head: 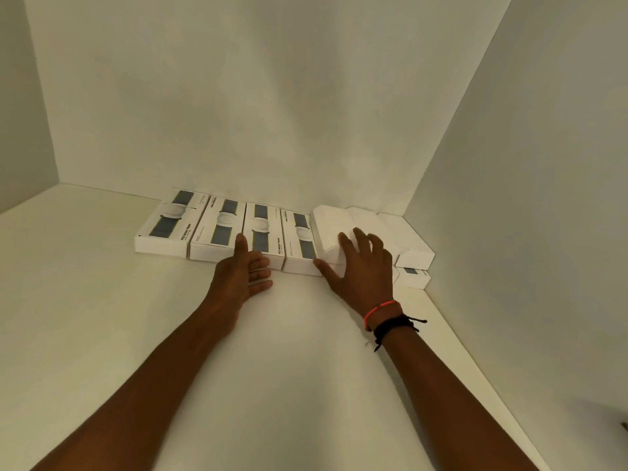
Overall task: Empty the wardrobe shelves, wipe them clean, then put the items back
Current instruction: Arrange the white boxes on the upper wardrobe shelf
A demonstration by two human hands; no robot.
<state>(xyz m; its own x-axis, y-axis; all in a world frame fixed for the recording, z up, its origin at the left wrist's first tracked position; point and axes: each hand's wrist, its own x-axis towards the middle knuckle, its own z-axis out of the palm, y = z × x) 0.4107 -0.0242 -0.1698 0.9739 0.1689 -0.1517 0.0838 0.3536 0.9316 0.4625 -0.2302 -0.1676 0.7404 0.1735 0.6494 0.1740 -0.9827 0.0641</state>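
Boxes (217,229) line the shelf (102,300) at the back; our left hand (244,273), fingers straight, touches one; our right hand (363,266) rests spread-fingered on a plain white box (331,226).

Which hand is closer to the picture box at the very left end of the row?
Left. The left hand is at the row's middle, to the right of the leftmost picture box. The right hand is farther right, on a plain white box.
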